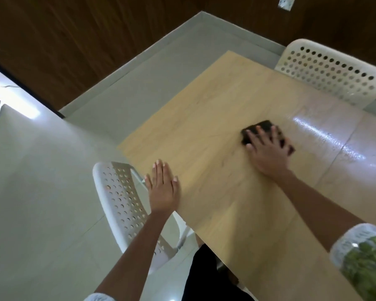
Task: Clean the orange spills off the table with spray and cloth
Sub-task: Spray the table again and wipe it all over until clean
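Now the dark cloth (261,128) lies on the table (204,135), about mid-way along it and nearer the far edge. The right hand (267,148) presses it flat with spread fingers, not clenched. The left hand (163,187) rests open and empty at the left edge. I think long overlapping strokes with even pressure would clean best. I count one cloth, two white chairs (332,70), and no spray bottle or orange spill in view.

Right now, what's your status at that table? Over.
Right hand flat on dark cloth, pressing it to table. Left hand open, flat at table edge. No orange spills or spray bottle visible. Nothing in the way.
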